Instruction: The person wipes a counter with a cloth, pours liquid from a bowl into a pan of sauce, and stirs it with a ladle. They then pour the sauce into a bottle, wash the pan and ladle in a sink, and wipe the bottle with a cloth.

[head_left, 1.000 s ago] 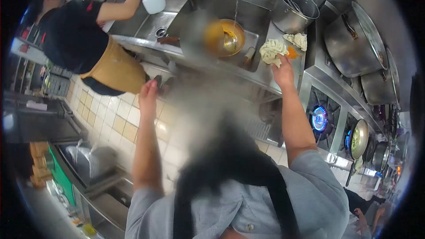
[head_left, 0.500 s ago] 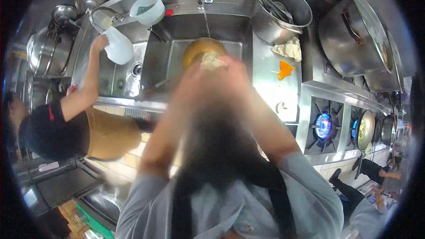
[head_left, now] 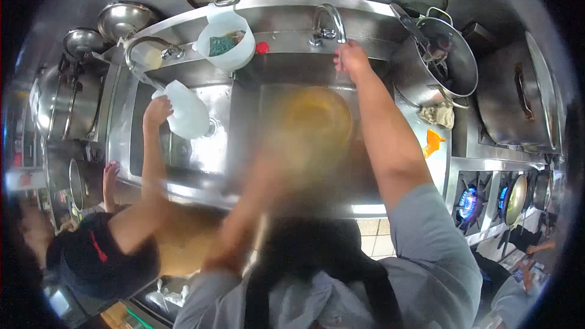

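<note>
My right hand (head_left: pixel 351 60) is up at the tip of the curved chrome faucet (head_left: pixel 329 19) behind the sink, its fingers curled against the spout. A smeared patch covers the middle of the view, and in it my left hand (head_left: pixel 271 167) reaches low over the sink (head_left: pixel 256 94). Its fingers are too blurred to read. Just beyond that hand, a round golden-brown pan or bowl (head_left: pixel 323 113) lies in the right basin, its outline hazy. The pale cloth-like piece from before cannot be made out now.
On the left, a co-worker's hand (head_left: pixel 158 111) holds a white plastic pitcher (head_left: pixel 187 113) under another faucet (head_left: pixel 143 42). A white container (head_left: pixel 225 42) hangs at the sink's back. Right of the sink stand a steel pot with utensils (head_left: pixel 420 76), a crumpled cloth (head_left: pixel 437 114) and a lit burner (head_left: pixel 468 202).
My hands have parted: the right has gone up to the faucet, the left remains low near the pan. The view has shifted. The stream from this faucet no longer shows.
</note>
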Demonstrator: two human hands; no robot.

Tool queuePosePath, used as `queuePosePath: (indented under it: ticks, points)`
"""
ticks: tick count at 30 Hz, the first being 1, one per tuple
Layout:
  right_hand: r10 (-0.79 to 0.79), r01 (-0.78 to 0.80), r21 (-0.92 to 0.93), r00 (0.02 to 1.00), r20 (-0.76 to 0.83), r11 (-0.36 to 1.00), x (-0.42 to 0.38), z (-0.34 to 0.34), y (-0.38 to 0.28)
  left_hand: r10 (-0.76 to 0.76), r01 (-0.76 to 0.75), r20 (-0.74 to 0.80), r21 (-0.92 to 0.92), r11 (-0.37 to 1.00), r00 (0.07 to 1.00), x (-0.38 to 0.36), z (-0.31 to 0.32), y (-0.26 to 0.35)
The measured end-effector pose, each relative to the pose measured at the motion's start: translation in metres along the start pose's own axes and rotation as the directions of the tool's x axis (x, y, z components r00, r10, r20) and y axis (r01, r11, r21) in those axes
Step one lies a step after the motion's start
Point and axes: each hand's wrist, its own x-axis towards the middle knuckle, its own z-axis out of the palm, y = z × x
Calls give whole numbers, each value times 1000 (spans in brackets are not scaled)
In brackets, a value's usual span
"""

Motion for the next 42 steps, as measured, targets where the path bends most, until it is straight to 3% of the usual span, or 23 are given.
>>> queuePosePath:
  ticks: [3, 5, 7, 9, 10, 11, 13, 14, 15, 16, 17, 19, 20, 22, 23, 25, 27, 29, 31, 34, 37, 38, 42]
  points:
    - [85, -94, 79, 991, 103, 992, 31, 18, 1, -159, 151, -130, -67, 986, 979, -18, -13, 15]
    - [108, -126, 138, 985, 136, 982, 61, 33, 13, -98, 95, -125, -25, 995, 987, -24, -36, -16]
    - [-407, 411, -45, 910, 75, 911, 150, 41, 90, -47, 48, -98, 8, 999, 994, -23, -45, -26]
    - [-594, 594, -89, 804, 25, 800, 197, 47, 130, -36, 41, -102, 43, 998, 994, -25, -44, -20]
    - [-360, 350, 137, 931, 63, 927, 142, 39, 89, -54, 62, -127, 54, 997, 990, -23, -43, -19]
    - [-100, 62, 346, 990, 95, 936, 80, 31, 43, -62, 67, -99, 54, 996, 993, -16, -39, -16]
    - [-322, 330, 60, 940, -114, 942, 52, 34, 48, -24, 24, 2, -9, 1000, 1000, 6, -28, -10]
    - [-435, 441, 2, 888, -146, 898, 33, 34, 50, -148, 148, -6, -28, 989, 989, 20, -26, -12]
    - [-209, 205, 51, 972, 103, 977, 11, 20, 53, -127, 127, 10, 11, 992, 992, 36, -17, -16]
    - [-130, 98, 166, 972, 194, 981, -39, 11, 35, -103, 102, 22, 50, 994, 994, 53, -5, -12]
    - [-71, 55, 67, 960, 270, 996, -72, 2, 18, -104, 99, 37, 113, 989, 994, 77, 1, -20]
    - [-4, 38, -163, 978, 208, 986, -100, 0, 8, -94, 77, 69, 221, 972, 993, 102, 31, 4]
    - [-1, 34, -160, 980, 198, 987, -108, -7, 11, -83, 57, 92, 262, 963, 992, 103, 56, 36]
    - [-335, 426, -399, 900, 280, 812, -122, -24, 16, -167, 153, 22, 296, 943, 986, 132, 81, 39]
    - [-336, 424, -399, 901, 274, 813, -129, -34, 23, -167, 151, 27, 299, 942, 986, 145, 90, 44]
    - [-782, 741, -507, 595, 189, 441, -147, -65, 45, -54, -6, 140, 400, 917, 989, 166, 105, 55]
    - [-703, 588, -655, 701, 119, 475, -171, -111, 57, -54, -5, 141, 388, 922, 989, 175, 120, 67]
    - [-704, 464, -763, 710, 16, 450, -182, -169, 84, -57, 2, 134, 379, 925, 989, 183, 128, 74]
    - [-669, 300, -849, 739, -82, 436, -179, -231, 110, 55, -80, 81, 351, 933, 995, 185, 132, 77]
    - [-525, -74, -918, 801, -287, 390, -169, -272, 134, 55, -70, 48, 383, 921, 997, 191, 135, 77]
    - [-472, -228, -901, 789, -392, 368, -154, -273, 151, 60, -73, 47, 347, 935, 997, 196, 133, 72]
    - [-464, -282, -920, 800, -382, 271, -151, -268, 153, 49, -61, 49, 302, 951, 998, 194, 132, 70]
    - [-462, -288, -923, 802, -379, 256, -145, -260, 153, 46, -58, 81, 151, 987, 996, 173, 109, 63]
